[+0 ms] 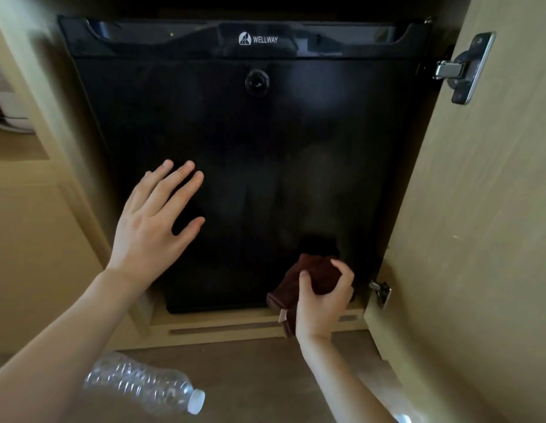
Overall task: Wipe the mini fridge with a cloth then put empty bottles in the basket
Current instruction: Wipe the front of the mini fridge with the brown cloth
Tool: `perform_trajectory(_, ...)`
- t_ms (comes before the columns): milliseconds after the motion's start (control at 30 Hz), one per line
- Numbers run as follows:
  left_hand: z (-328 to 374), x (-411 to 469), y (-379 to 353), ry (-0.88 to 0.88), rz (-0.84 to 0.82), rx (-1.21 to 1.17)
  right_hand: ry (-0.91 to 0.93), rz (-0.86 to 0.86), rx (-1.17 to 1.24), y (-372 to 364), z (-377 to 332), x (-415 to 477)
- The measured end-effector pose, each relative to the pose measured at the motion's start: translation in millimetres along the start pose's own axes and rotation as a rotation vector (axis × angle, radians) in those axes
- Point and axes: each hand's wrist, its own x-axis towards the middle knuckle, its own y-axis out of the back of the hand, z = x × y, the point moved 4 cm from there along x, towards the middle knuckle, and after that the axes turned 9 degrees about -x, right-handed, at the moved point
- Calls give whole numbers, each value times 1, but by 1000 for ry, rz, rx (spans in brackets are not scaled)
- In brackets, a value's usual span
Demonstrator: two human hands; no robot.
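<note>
1. The mini fridge (250,148) sits inside a wooden cabinet with its black door closed. The door shows faint smears, so I judge the wiping unfinished.
2. The cloth (314,270), dark brown and bunched, is at the lower right corner of the fridge door, against or just off it.
3. The right hand (320,303) grips the cloth, thumb and fingers curled round it. I judge this to be the wiping stage.
4. The left hand (152,221) is over the lower left of the fridge door, fingers straight and spread, holding nothing. Contact with the door cannot be confirmed.
5. One clear plastic bottle (137,383), capped and apparently empty, lies on its side on the floor (265,377) in front of the fridge, below its left side. It is not yet collected.
6. No basket is in view, so the bottle stage remains outstanding.
7. The cabinet door (479,209) stands open to the right of the fridge, with its hinge (461,68) exposed.
</note>
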Motion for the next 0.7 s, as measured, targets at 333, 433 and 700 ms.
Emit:
perform_trajectory(333,-9,-8,0,-19,15,12,291,-15,34,-17,-45,7)
perform_trajectory(433,-11,-12,1,-14,32,19,169,-59,-23,-17,-8,-14)
perform_trajectory(700,-18,-17,4,-37,19,58,407,-55,96,-32,-94,1)
